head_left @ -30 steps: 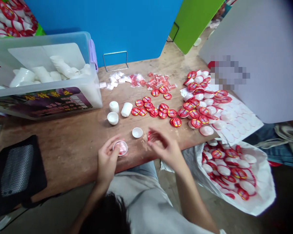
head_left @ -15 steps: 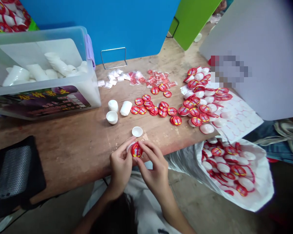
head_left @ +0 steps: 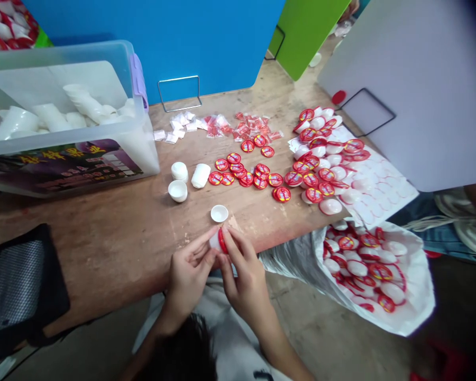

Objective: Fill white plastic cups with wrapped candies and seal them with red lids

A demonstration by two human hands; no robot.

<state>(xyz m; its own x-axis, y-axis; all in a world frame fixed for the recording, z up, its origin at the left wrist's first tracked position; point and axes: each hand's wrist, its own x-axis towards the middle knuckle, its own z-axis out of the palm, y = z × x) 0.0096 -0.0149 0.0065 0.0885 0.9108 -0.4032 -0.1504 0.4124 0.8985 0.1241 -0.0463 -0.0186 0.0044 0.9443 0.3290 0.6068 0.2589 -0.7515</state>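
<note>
1. Nearest, just over the near edge of a wooden table (head_left: 103, 222), the person's left hand (head_left: 188, 280) and right hand (head_left: 246, 288) come together. The left fingers are extended and steady a small white cup (head_left: 214, 242), while the right thumb and fingers pinch its far end.
2. That cup sits on its side between the hands. A round red lid (head_left: 222, 241) covers its end, seen almost edge-on, so its print is hidden.
3. Just beyond the hands, a lone white cup (head_left: 219, 213) stands open side up on the table.
4. Off the table's near left edge lies a black mesh-panelled bag (head_left: 21, 286).
5. Past the near right edge, an open white sack (head_left: 416, 307) holds many white cups with red-and-yellow lids.
6. Mid-table, three more white cups (head_left: 178, 190) stand left of a loose cluster of red-and-yellow lids (head_left: 238, 172).
7. Toward the far edge lie small clear sachets (head_left: 178, 127), some with white contents and some with red.
8. At the far left corner, a clear plastic tub (head_left: 143, 148) holds stacked white cups (head_left: 51, 117).
9. At the far right, lidded cups (head_left: 317, 153) lie heaped on a white sheet with round cut-outs (head_left: 381, 185).
</note>
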